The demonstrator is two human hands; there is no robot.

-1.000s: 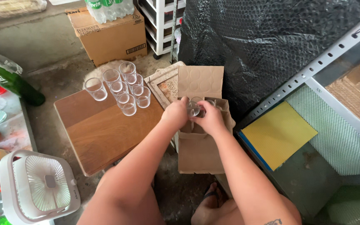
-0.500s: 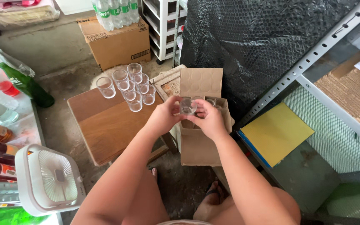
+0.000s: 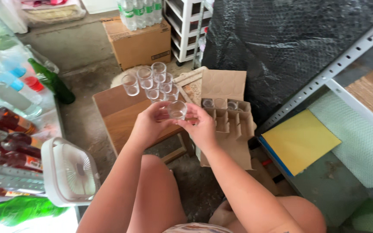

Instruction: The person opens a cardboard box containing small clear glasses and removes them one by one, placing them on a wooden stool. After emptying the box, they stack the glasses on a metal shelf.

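Lifted clear of the box (image 3: 227, 129) since a second ago, the glass (image 3: 177, 109) now sits above the near edge of the wooden table (image 3: 117, 113), away from the divider cells it was over. Both hands are closed on it, the left hand (image 3: 150, 125) cupping it from one side and the right hand (image 3: 203, 127) pinching the other. Just beyond stand the other glasses (image 3: 152, 82) in a cluster on the table, and a few remain in the box's far row.
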